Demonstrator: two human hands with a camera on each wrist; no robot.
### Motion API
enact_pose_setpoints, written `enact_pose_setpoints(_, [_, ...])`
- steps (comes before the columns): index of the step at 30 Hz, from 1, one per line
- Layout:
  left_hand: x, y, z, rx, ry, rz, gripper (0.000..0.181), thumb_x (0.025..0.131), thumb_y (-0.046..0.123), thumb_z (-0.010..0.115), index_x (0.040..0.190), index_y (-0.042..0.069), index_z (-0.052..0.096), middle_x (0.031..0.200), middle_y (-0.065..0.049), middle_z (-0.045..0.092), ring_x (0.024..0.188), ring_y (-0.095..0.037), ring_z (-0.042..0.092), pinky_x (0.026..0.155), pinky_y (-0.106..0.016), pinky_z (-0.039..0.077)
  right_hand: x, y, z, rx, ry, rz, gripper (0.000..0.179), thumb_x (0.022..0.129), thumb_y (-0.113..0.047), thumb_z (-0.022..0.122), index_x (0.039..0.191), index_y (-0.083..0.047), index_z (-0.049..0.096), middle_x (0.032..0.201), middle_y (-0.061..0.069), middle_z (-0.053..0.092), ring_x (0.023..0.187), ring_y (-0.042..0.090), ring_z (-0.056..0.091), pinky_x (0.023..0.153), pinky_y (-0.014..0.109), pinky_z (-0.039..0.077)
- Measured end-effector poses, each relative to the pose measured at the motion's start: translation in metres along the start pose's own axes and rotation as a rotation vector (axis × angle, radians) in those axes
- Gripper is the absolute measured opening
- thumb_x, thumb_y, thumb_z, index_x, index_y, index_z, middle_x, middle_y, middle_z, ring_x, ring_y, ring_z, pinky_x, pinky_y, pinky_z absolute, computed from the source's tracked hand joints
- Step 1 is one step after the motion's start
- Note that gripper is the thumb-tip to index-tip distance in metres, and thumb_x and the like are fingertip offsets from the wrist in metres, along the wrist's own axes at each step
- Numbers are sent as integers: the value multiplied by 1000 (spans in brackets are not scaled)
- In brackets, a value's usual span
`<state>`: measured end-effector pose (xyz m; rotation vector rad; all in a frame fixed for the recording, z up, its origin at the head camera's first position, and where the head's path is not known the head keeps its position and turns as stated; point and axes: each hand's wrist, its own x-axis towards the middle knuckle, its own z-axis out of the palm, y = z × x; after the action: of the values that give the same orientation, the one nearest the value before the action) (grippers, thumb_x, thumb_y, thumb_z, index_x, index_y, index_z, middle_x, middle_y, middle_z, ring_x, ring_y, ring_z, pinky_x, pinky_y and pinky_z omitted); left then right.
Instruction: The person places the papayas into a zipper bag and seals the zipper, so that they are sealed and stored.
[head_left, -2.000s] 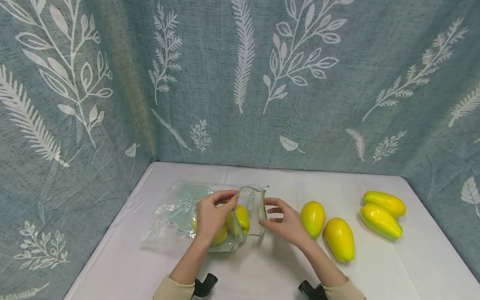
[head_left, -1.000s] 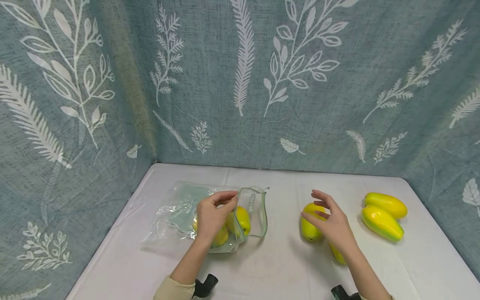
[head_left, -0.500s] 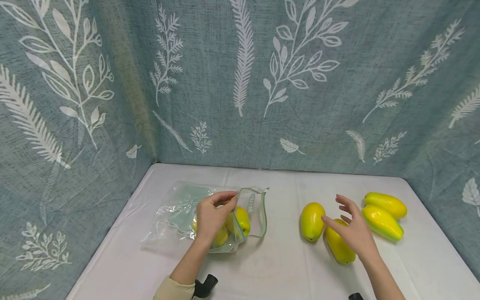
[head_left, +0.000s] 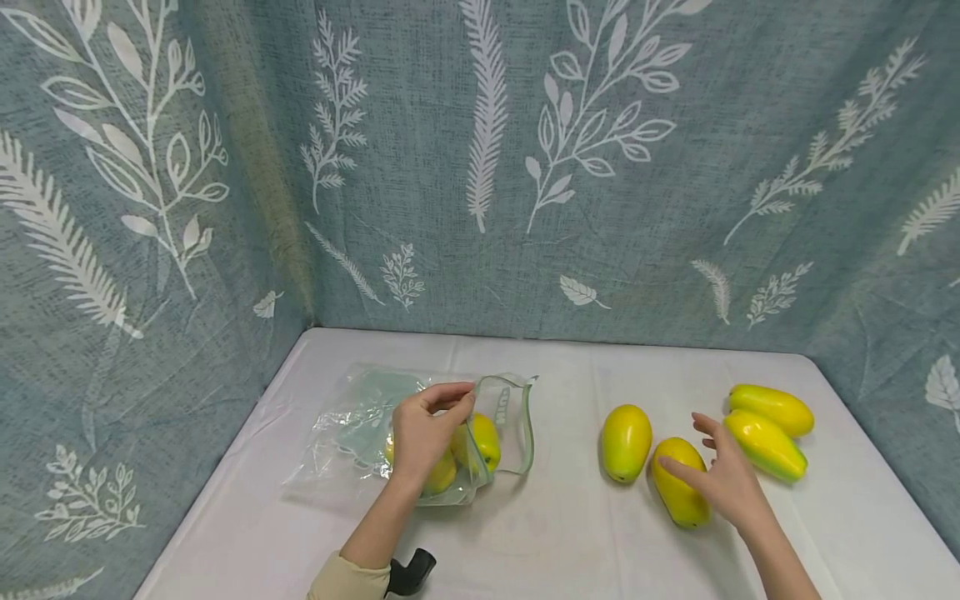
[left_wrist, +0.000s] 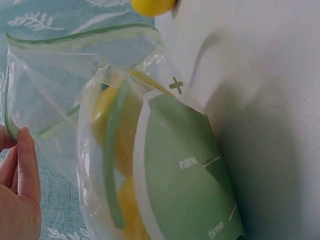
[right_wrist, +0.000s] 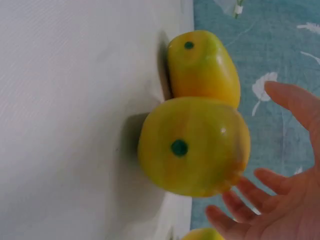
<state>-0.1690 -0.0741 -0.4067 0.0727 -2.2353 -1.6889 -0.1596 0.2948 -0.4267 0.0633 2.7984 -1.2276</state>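
Observation:
My left hand [head_left: 426, 429] pinches the rim of a clear zip bag [head_left: 517, 408] and holds its mouth apart toward the right. Inside the bag lie yellow mangoes [head_left: 486, 440], seen through the plastic. In the left wrist view, thumb and fingers grip the green zip edge, and the bag's printed green panel [left_wrist: 185, 145] faces the camera. My right hand [head_left: 723, 479] is spread over the right side of a yellow mango [head_left: 675, 492], thumb above it and fingers beyond. The right wrist view shows this mango [right_wrist: 192, 145] between thumb and fingers, which are not closed round it.
Another yellow mango [head_left: 626, 442] lies just left of the one at my right hand. Two longer yellow-green fruits [head_left: 772, 408] lie together at the right. A white cloth [head_left: 555, 542] covers the table, and a patterned blue-green curtain [head_left: 450, 267] stands behind.
My right hand has let go of the bag's rim and moved right, past the left mango, to the right side of the second one. My left hand has stayed on the bag.

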Motion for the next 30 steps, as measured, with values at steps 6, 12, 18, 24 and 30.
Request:
enact_pose_setpoints(6, [0, -1, 0, -3, 0, -2, 12, 85, 18, 75, 96, 14, 78, 89, 2, 74, 83, -12, 66, 71, -23, 50, 1, 11, 0, -59, -78, 71, 103, 83, -45, 75, 150, 6, 16, 148, 34, 24, 129, 50, 31, 99, 65, 35])
enact_pose_setpoints(12, [0, -1, -1, 2, 2, -11, 11, 85, 18, 75, 95, 15, 78, 88, 3, 74, 82, -11, 66, 72, -24, 50, 0, 16, 2, -80, -109, 66, 101, 83, -44, 76, 149, 7, 18, 146, 35, 27, 126, 51, 34, 97, 64, 38])
enact_pose_setpoints(18, [0, -2, 0, 0, -3, 0, 11, 85, 16, 76, 95, 14, 78, 88, 2, 74, 82, -12, 66, 73, -26, 50, -1, 18, 6, -104, -130, 75, 102, 80, -43, 77, 147, 10, 21, 145, 36, 28, 125, 52, 37, 97, 64, 38])
enact_pose_setpoints(24, [1, -3, 0, -8, -3, 4, 11, 84, 15, 76, 95, 14, 78, 88, 2, 74, 82, -13, 66, 74, -26, 50, -1, 18, 8, -123, -147, 92, 104, 79, -43, 78, 146, 13, 21, 142, 40, 30, 125, 53, 38, 97, 66, 37])
enact_pose_setpoints(30, [0, -1, 0, -7, 3, 10, 11, 84, 15, 76, 95, 14, 78, 88, 2, 74, 81, -12, 66, 74, -27, 50, 0, 19, 8, -115, -147, 105, 105, 78, -44, 79, 146, 11, 22, 142, 38, 32, 125, 52, 39, 96, 65, 38])
